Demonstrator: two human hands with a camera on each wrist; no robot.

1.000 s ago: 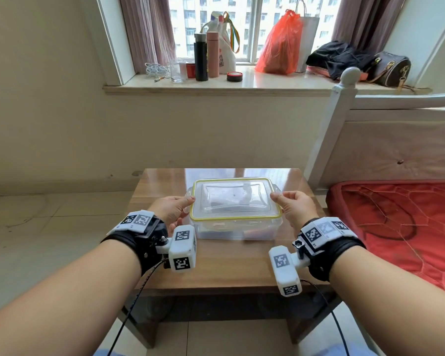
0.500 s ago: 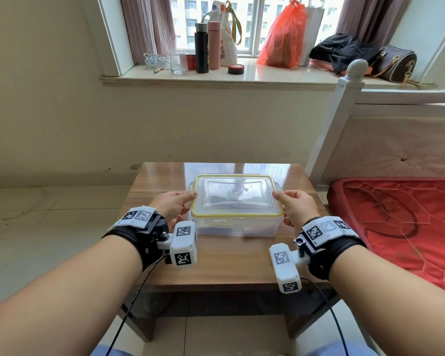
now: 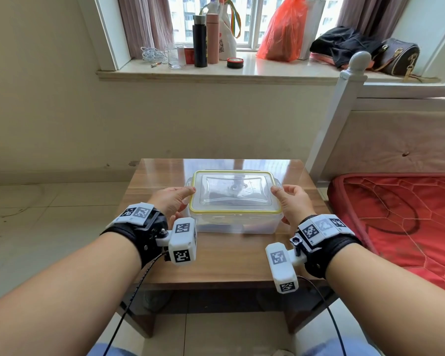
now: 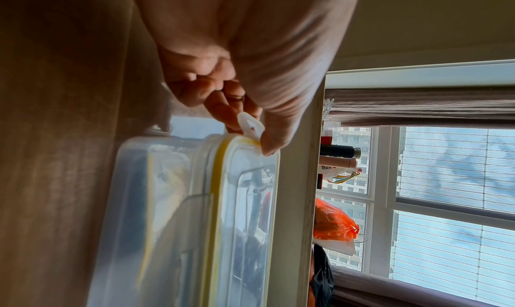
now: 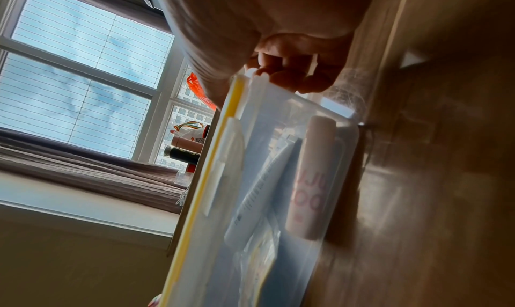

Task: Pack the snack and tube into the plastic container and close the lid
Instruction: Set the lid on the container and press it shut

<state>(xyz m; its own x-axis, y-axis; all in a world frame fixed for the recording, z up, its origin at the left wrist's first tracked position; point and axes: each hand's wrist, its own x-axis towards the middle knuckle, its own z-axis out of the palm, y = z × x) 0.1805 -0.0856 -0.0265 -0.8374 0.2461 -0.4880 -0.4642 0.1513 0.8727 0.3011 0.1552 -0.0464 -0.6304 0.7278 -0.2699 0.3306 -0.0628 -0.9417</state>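
1. Left hand [image 3: 171, 202]: grip narrow and pinching, thumb on top of the lid's [image 3: 235, 191] left edge, fingers [image 4: 223, 104] curled under the small clip tab [image 4: 251, 125] at that end.
2. Right hand [image 3: 290, 202]: same narrow pinch at the opposite end, thumb over the lid edge, fingers [image 5: 295, 78] tucked beneath the rim.
3. Box [image 3: 235, 223]: clear plastic, sitting flat near the middle of the tabletop [image 3: 229, 258], between both hands, lid laid on top with its yellow seal [image 3: 195, 211] all round.
4. Contents, seen through the wall from the right wrist: pink tube [image 5: 312, 179] lying along the bottom, a white tube-like item [image 5: 259, 190] leaning beside it, a crinkly packet [image 5: 259, 252], probably the snack, below them.
5. Handling, as a judgement: probably light overall, since little is inside; walls thin and likely to flex if squeezed mid-side; smooth plastic likely slippery on the glossy wood, so apt to slide under a one-sided push.
6. Best hold: the two short ends, at the tabs and rim, where the plastic is stiffest; downward thumb pressure on both ends together to seat the seal evenly.
7. Clips: cannot tell whether the end tabs are snapped down; long-side flap [image 5: 223, 166] seems to lie against the wall.
8. Farther off: windowsill [image 3: 216, 73] with bottles and an orange bag [image 3: 280, 29], well apart from the work; bed [image 3: 401, 219] to the right.
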